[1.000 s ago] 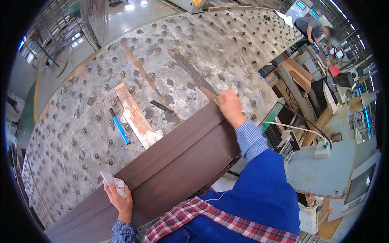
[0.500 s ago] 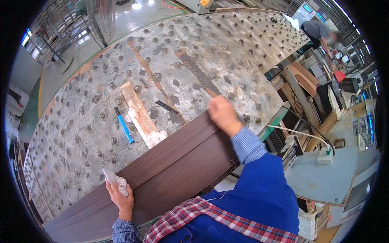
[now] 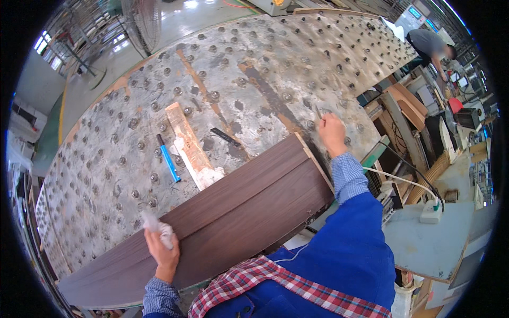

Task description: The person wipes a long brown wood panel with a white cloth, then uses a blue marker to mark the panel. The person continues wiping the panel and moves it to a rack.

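A long dark brown wood panel (image 3: 249,196) with a lengthwise groove lies across the near side of the table. My left hand (image 3: 163,254) is closed round a crumpled white cloth (image 3: 165,236), over the panel's left part. Just past the panel's right end, my right hand (image 3: 333,135) is closed on a thin narrow tool (image 3: 318,111); only its slim tip shows, so I cannot tell its kind. Beyond the panel lie a wooden strip (image 3: 186,135) with white paste on its near end, a blue pen-like tool with a black end (image 3: 168,159) and a short black strip (image 3: 225,137).
The worn metal table (image 3: 127,175) is studded with ball rollers. At right stand a grey side table (image 3: 429,244) with a white power socket (image 3: 430,213) and cables, and stacked boards (image 3: 405,103). A person in grey (image 3: 427,45) bends over work at the far right.
My right hand has moved right, off the panel's end, baring its pale end edge; the tool tip now shows. My left hand, still holding the cloth, has shifted slightly. The view has also shifted slightly.
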{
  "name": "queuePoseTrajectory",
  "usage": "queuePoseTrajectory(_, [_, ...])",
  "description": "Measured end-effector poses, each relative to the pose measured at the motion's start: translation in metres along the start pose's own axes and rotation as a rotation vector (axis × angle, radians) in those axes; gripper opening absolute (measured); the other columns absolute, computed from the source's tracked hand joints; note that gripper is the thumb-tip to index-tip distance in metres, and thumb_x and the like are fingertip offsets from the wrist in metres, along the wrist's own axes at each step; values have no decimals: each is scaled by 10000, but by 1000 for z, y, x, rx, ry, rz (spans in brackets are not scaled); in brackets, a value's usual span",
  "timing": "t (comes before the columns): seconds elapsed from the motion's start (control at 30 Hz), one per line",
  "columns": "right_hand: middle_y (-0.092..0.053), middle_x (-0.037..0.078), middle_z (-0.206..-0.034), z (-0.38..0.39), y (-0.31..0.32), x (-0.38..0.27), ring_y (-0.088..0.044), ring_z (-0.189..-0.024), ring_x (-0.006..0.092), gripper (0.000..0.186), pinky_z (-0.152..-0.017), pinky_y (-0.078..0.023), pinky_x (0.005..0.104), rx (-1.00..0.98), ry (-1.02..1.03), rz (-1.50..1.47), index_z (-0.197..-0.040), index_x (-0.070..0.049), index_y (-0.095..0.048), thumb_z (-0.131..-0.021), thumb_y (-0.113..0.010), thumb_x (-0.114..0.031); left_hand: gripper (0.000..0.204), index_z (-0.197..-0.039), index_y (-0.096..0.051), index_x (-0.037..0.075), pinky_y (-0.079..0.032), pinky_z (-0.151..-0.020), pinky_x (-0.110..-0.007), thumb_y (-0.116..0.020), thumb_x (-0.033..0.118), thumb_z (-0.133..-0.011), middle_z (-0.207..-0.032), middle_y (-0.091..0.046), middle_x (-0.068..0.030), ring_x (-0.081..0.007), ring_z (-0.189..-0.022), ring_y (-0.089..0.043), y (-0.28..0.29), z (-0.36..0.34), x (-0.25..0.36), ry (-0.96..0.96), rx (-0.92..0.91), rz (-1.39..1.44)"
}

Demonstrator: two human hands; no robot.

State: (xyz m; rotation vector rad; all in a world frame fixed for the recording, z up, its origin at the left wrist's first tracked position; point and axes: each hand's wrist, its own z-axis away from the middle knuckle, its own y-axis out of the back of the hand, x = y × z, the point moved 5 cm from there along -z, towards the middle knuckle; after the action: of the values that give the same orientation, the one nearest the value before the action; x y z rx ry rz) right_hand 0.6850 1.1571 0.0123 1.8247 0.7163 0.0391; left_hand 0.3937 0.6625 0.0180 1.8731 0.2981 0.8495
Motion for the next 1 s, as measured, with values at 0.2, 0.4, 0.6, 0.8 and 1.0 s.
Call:
queuePoseTrajectory(0.2, [-603, 136, -867, -1, -21, -44, -591, -795, 343, 158, -676, -472, 427, -17, 103, -228, -895, -60, -642, -811, -631, -193, 531, -1191, -462, -67, -312, -1049, -466, -663, 197, -777, -1284, -416, -298, -449, -1221, -391, -91, -77, 176, -444, -291, 298])
queuePoseTrajectory(0.4, [-603, 193, -839, -19, -53, -98, -586, -796, 369, 353, -680, -460, 442, -364, 287, -247, -1015, -5, -613, -815, -638, -294, 547, -1167, -448, -80, -318, -1038, -457, -649, 238, -770, -1271, -399, -314, -442, -1216, -379, -183, -115, 285, -681, -316, 411])
queuePoseTrajectory(0.6, [-633, 110, -862, -12, -39, -176, -621, -777, 306, 195, -655, -498, 413, -208, 472, -158, -924, -106, -679, -788, -645, -242, 536, -1128, -469, -26, -404, -937, -404, -702, 175, -689, -1095, -510, -196, -351, -1052, -492, -116, -98, 172, -481, -388, 277])
queuePoseTrajectory(0.8, [-630, 100, -856, 84, -82, -332, -608, -808, 320, 193, -678, -498, 426, -508, 583, -341, -851, -132, -662, -802, -616, -313, 430, -1109, -521, 4, -438, -842, -462, -661, 103, -715, -1056, -527, -225, -399, -960, -523, 6, -58, -2, -133, 9, 65])
queuePoseTrajectory(1.0, [-601, 187, -850, 140, -133, -391, -631, -755, 293, 213, -629, -531, 371, -266, 448, -209, -922, 62, -542, -738, -584, -36, 605, -1183, -481, -11, -283, -1044, -486, -760, 205, -691, -1395, -304, -269, -410, -1276, -319, 33, -118, -73, -19, 104, -205])
